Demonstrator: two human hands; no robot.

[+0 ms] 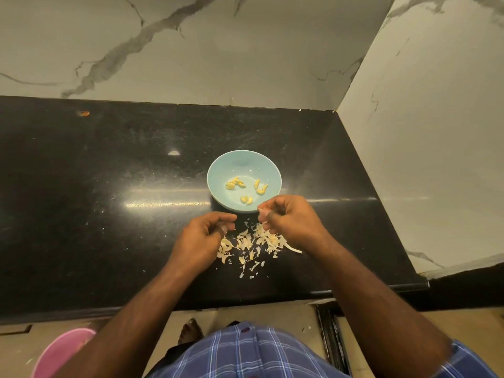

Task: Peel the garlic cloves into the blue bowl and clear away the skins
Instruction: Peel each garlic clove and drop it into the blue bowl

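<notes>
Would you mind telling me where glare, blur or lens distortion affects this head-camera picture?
Head view: a bright streak of glare crosses the black countertop left of the blue bowl, with a small reflected spot further back; wide-angle distortion bows the counter's edges; the right hand looks slightly motion-blurred at its fingertips; the garlic skins stay fairly sharp.

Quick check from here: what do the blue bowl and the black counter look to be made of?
Blue bowl: probably glazed ceramic, possibly melamine; smooth, evenly coloured, with a soft sheen. Counter: seemingly polished granite or similar stone; black with fine pale speckles and mirror-like streaks of reflected light.
</notes>
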